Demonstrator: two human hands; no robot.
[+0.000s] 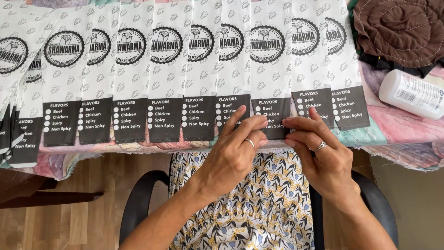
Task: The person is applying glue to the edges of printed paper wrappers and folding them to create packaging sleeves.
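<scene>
Both hands, left hand [233,150] and right hand [321,155], are pressing fingertips together on the dark bottom flap of one paper bag [270,74] at the table edge [407,139], with overlapping bags [132,74] already lying in a row, so most work seems done.
</scene>
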